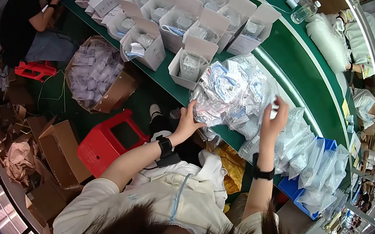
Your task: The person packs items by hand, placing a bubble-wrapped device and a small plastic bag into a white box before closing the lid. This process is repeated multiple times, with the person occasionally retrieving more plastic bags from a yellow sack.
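Glare & overlap hide most contents of the loose heap of clear plastic bags (238,94) on the long green work surface (294,62) at wearer's approx 12 o'clock; can't tell if bare R hand (274,121), fingers curled by heap's 4 o'clock side, pinches any clear film. Bare L hand (187,124) touches heap's 8 o'clock edge, thumb & fingers parted, i.e. not clenched. Bags look shiny, crinkled, w/ coiled white & pale-blue cords (227,85) showing thru.

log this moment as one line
left hand: at near-left edge of bagged cable pile | right hand: at pile's right side, grip unclear | nearby: open white boxes, blue bin
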`<state>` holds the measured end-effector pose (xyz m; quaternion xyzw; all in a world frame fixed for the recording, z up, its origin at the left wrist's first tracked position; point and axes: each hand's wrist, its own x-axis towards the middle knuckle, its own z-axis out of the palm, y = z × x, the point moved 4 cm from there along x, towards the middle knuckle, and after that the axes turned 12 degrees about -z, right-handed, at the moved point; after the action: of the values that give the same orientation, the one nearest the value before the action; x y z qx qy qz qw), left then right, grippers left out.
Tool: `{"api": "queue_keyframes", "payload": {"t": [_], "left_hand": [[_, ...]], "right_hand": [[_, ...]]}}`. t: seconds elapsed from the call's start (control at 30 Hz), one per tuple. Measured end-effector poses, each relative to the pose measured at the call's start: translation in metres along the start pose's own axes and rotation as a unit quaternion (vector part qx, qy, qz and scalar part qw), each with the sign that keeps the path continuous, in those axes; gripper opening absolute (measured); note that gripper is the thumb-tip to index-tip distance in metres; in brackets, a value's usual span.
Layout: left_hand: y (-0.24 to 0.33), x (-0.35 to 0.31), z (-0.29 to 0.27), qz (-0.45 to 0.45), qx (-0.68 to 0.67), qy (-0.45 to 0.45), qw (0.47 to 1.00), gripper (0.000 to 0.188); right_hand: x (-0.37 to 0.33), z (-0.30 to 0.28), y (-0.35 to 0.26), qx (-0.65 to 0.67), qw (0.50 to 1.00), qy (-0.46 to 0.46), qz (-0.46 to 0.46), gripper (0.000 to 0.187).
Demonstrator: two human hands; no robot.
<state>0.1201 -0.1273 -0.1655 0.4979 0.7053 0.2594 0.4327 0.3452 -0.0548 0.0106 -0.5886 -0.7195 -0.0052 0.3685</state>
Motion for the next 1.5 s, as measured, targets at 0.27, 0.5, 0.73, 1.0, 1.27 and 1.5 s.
{"api": "queue_keyframes", "payload": {"t": [0.27, 0.5, 0.73, 1.0, 1.27, 1.5], "left_hand": [[0.011, 0.000, 0.002, -0.045, 0.017, 0.025, 0.999, 0.079], [0.019, -0.001, 0.002, -0.060, -0.030, 0.108, 0.992, 0.075], [0.034, -0.015, 0.003, -0.114, -0.144, 0.039, 0.982, 0.068], [0.021, -0.017, 0.005, -0.075, -0.337, -0.034, 0.938, 0.052], [0.039, -0.046, -0.010, -0.075, -0.394, -0.128, 0.907, 0.036], [-0.146, -0.080, -0.061, -0.230, -0.341, 0.053, 0.910, 0.033]], "right_hand": [[-0.217, 0.065, -0.010, 0.272, 0.735, -0.544, 0.300, 0.022], [-0.192, 0.091, -0.025, 0.470, 0.616, -0.256, 0.578, 0.023], [-0.197, 0.106, 0.007, 0.556, 0.603, -0.100, 0.563, 0.014], [-0.115, 0.021, -0.003, 0.408, 0.831, -0.171, 0.338, 0.007], [-0.077, 0.012, -0.007, 0.472, 0.781, 0.021, 0.409, 0.022], [-0.196, 0.062, -0.066, 0.433, 0.652, -0.496, 0.376, 0.037]]}}
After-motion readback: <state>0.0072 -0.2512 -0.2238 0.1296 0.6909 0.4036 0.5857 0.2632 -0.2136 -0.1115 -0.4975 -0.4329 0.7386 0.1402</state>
